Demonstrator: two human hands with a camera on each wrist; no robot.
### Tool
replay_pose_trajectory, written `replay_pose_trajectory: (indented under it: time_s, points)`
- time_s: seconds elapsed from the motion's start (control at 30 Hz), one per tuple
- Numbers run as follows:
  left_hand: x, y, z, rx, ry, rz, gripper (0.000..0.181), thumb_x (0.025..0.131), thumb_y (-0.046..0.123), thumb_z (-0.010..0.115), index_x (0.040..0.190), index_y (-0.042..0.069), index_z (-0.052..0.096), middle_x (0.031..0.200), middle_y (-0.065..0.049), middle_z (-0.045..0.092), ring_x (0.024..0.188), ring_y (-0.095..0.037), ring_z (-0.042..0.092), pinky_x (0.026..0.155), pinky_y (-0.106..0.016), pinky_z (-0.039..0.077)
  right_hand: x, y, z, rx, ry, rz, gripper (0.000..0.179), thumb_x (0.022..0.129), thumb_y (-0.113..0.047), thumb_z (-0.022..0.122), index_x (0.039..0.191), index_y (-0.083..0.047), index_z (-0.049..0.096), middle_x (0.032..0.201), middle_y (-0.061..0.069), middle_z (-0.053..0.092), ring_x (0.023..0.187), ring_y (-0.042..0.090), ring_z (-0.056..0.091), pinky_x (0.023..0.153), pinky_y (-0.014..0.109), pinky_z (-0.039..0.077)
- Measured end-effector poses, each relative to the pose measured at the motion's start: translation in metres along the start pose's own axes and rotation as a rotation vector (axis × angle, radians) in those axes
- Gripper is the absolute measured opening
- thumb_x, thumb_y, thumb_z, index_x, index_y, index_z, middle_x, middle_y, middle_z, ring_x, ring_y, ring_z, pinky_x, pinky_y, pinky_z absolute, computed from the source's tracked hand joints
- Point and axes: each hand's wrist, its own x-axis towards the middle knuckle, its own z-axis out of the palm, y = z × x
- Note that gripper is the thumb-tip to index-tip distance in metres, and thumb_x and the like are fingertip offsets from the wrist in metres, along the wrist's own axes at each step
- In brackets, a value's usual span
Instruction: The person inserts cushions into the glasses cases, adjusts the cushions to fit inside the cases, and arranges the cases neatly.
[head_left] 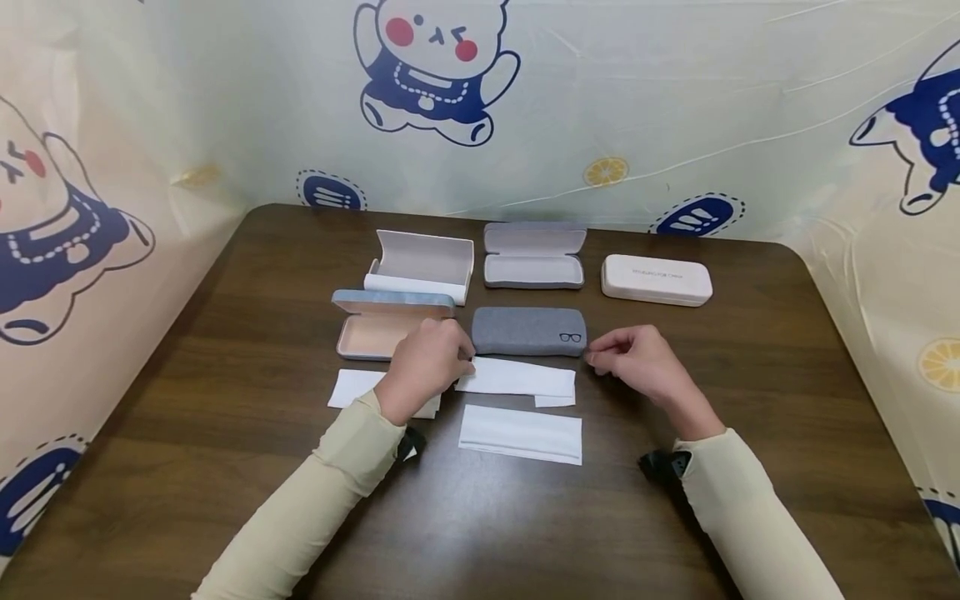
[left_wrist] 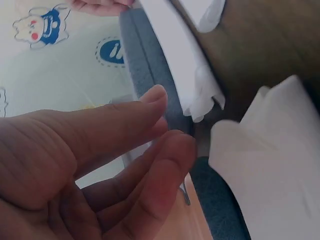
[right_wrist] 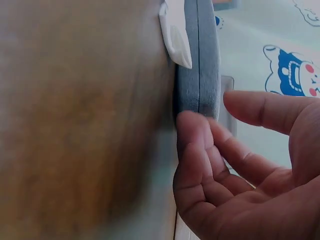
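A closed grey glasses case (head_left: 528,331) with a small glasses print lies in the middle of the table. My left hand (head_left: 429,364) is at its left end, over the corner of an opened blue glasses case (head_left: 365,335) with a peach lining. In the left wrist view, the left thumb and fingers (left_wrist: 172,160) are bent with a gap between them. My right hand (head_left: 643,367) has its fingertips at the grey case's right end, the thumb apart from the fingers in the right wrist view. Folded white cloths (head_left: 517,377) lie in front of the cases.
Behind stand an opened white glasses case (head_left: 420,262), an opened grey one (head_left: 534,257) and a closed pale one (head_left: 656,279). Another folded cloth (head_left: 521,435) lies nearest me, and one (head_left: 352,387) is partly under my left arm. A patterned curtain (head_left: 570,108) borders the table (head_left: 772,333).
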Motion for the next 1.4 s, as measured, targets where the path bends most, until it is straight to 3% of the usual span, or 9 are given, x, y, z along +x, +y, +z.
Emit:
replay_pose_trajectory:
  time_s: [0.13, 0.27, 0.4, 0.63, 0.87, 1.03, 1.2, 1.4]
  points:
    - [-0.003, 0.003, 0.006, 0.071, -0.011, 0.002, 0.008, 0.080, 0.005, 0.083, 0.083, 0.012, 0.079, 0.090, -0.006, 0.069, 0.082, -0.024, 0.066, 0.054, -0.038, 0.052, -0.008, 0.001, 0.006, -0.095, -0.043, -0.062, 0.016, 0.092, -0.013, 0.073, 0.103, -0.002, 0.076, 0.085, 0.008, 0.070, 0.074, 0.025, 0.060, 0.067, 0.035, 0.050]
    - [-0.003, 0.005, 0.011, 0.111, -0.025, 0.006, 0.012, 0.080, 0.006, 0.083, 0.075, 0.014, 0.075, 0.076, -0.003, 0.062, 0.072, -0.025, 0.062, 0.050, -0.038, 0.049, -0.010, -0.001, 0.015, -0.199, -0.030, -0.131, 0.014, 0.089, -0.013, 0.075, 0.100, -0.004, 0.077, 0.078, 0.002, 0.066, 0.071, 0.020, 0.055, 0.064, 0.035, 0.046]
    - [-0.002, 0.008, 0.015, 0.118, -0.018, 0.034, 0.009, 0.082, 0.006, 0.082, 0.079, 0.012, 0.076, 0.074, -0.002, 0.066, 0.071, -0.026, 0.064, 0.051, -0.038, 0.052, -0.010, -0.001, 0.020, -0.231, -0.024, -0.138, 0.014, 0.088, -0.013, 0.075, 0.099, -0.005, 0.077, 0.074, 0.001, 0.064, 0.068, 0.019, 0.053, 0.063, 0.034, 0.043]
    - [0.000, 0.010, 0.015, 0.188, 0.004, 0.051, 0.035, 0.088, -0.007, 0.064, 0.060, 0.013, 0.058, 0.057, -0.002, 0.051, 0.054, -0.018, 0.049, 0.042, -0.037, 0.045, -0.007, -0.005, 0.027, -0.262, -0.034, -0.138, 0.009, 0.087, -0.014, 0.078, 0.094, -0.008, 0.077, 0.071, 0.001, 0.062, 0.067, 0.019, 0.053, 0.062, 0.034, 0.044]
    - [-0.001, 0.008, 0.016, 0.188, 0.007, 0.041, 0.030, 0.082, 0.001, 0.080, 0.063, 0.013, 0.060, 0.062, -0.004, 0.054, 0.059, -0.021, 0.056, 0.043, -0.037, 0.047, -0.008, -0.007, 0.034, -0.293, -0.034, -0.132, 0.010, 0.085, -0.011, 0.081, 0.082, -0.012, 0.071, 0.071, 0.000, 0.060, 0.069, 0.019, 0.054, 0.065, 0.035, 0.045]
    - [-0.002, 0.006, 0.017, 0.149, -0.026, 0.028, 0.040, 0.079, 0.002, 0.083, 0.058, 0.015, 0.051, 0.059, 0.002, 0.041, 0.061, -0.016, 0.045, 0.045, -0.032, 0.039, -0.011, -0.004, 0.035, -0.265, -0.030, -0.163, 0.013, 0.085, -0.009, 0.080, 0.078, -0.013, 0.070, 0.071, -0.001, 0.061, 0.068, 0.018, 0.054, 0.065, 0.035, 0.046]
    - [-0.001, 0.002, 0.013, 0.068, -0.026, 0.021, 0.028, 0.078, 0.000, 0.078, 0.062, 0.015, 0.060, 0.064, 0.002, 0.053, 0.065, -0.018, 0.052, 0.050, -0.033, 0.044, -0.013, 0.000, 0.030, -0.110, -0.032, -0.135, 0.010, 0.086, -0.008, 0.077, 0.080, -0.009, 0.070, 0.074, 0.004, 0.062, 0.068, 0.022, 0.052, 0.062, 0.034, 0.044]
    - [0.003, -0.010, 0.011, -0.217, -0.060, 0.062, 0.017, 0.072, 0.002, 0.074, 0.064, 0.013, 0.064, 0.064, 0.004, 0.057, 0.060, -0.013, 0.050, 0.060, -0.031, 0.045, -0.015, 0.005, 0.025, 0.083, -0.040, -0.086, 0.011, 0.086, -0.003, 0.075, 0.080, -0.001, 0.065, 0.069, 0.011, 0.060, 0.066, 0.022, 0.052, 0.058, 0.029, 0.043]
